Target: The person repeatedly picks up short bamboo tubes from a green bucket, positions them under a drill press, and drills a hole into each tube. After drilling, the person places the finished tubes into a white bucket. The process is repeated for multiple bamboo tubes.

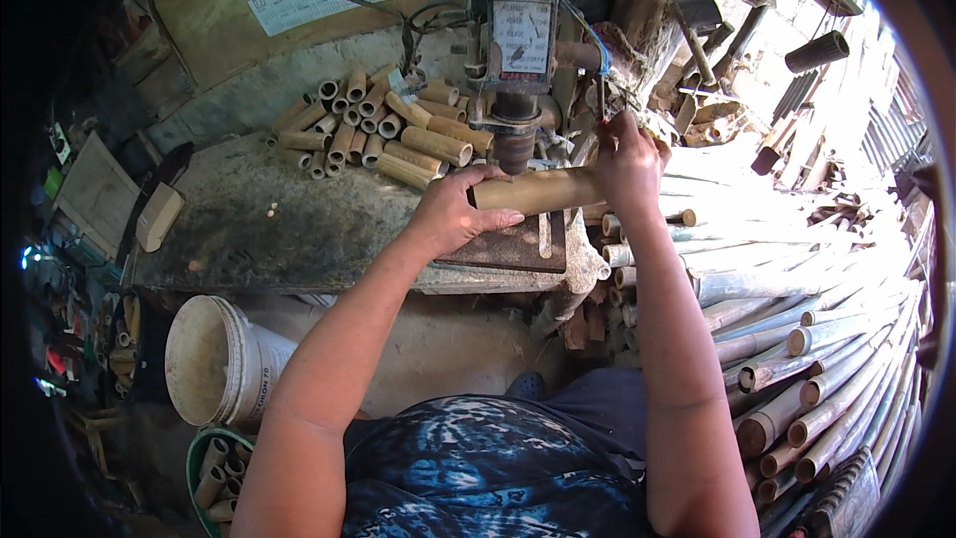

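Head view: bamboo tubes (221, 483) in green tub (196, 458)

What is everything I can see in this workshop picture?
Bamboo tube: one, tan, lying under the drill, held at both ends.
Drill press: one, grey, above the tube.
Cut bamboo pieces: a pile, tan, on the bench behind.
Workbench: one, grey, dusty.
Bucket: one, white, on its side below the bench.
Long bamboo poles: many, pale, stacked at right.
Left hand: grips the tube's left end.
Right hand: holds the tube's right end.
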A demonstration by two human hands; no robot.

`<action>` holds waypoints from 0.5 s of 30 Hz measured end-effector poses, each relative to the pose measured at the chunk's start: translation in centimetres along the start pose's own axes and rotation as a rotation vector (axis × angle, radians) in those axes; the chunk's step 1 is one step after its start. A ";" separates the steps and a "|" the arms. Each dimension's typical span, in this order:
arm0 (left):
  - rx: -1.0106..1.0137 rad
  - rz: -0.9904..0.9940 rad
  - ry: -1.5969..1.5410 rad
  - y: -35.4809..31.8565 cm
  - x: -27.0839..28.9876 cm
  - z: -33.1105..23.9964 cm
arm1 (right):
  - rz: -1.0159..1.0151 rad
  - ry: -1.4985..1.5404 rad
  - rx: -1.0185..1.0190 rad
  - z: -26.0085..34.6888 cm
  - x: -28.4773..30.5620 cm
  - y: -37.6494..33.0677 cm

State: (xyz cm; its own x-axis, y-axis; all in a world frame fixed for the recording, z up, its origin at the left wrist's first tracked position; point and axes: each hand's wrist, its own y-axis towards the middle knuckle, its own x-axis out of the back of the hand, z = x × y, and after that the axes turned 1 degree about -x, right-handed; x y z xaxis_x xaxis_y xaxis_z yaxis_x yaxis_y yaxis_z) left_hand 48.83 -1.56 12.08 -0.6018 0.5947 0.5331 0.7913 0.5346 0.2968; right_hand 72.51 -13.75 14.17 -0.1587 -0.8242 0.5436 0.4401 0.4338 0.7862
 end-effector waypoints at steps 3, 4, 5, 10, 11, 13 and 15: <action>0.000 0.011 -0.056 0.0 -0.2 0.4 | 0.091 0.069 -0.023 0.7 2.7 -0.2; 0.000 0.013 -0.079 0.1 -0.3 0.5 | 0.209 0.052 -0.089 1.2 4.6 -0.8; 0.029 0.019 -0.100 0.2 -0.3 0.7 | 0.194 0.135 -0.075 2.0 6.8 -1.9; -0.041 0.002 -0.048 0.1 -0.4 1.0 | -0.138 0.177 0.189 5.9 16.0 -0.8; -0.016 0.014 -0.054 0.2 -0.4 0.9 | -0.221 0.055 0.267 6.5 16.5 0.9; -0.011 -0.021 -0.116 -0.1 -0.3 0.6 | -0.276 0.037 0.236 7.3 16.2 5.3; 0.047 -0.054 -0.252 -1.1 0.6 0.5 | -0.212 0.069 0.192 7.3 15.9 9.1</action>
State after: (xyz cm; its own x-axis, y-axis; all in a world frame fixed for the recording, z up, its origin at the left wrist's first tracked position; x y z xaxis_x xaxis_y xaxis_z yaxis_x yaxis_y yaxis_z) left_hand 47.53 -1.52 11.65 -0.6554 0.6925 0.3016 0.7552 0.5932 0.2789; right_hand 67.60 -20.21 32.10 -0.1662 -0.9237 0.3452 0.2273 0.3048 0.9249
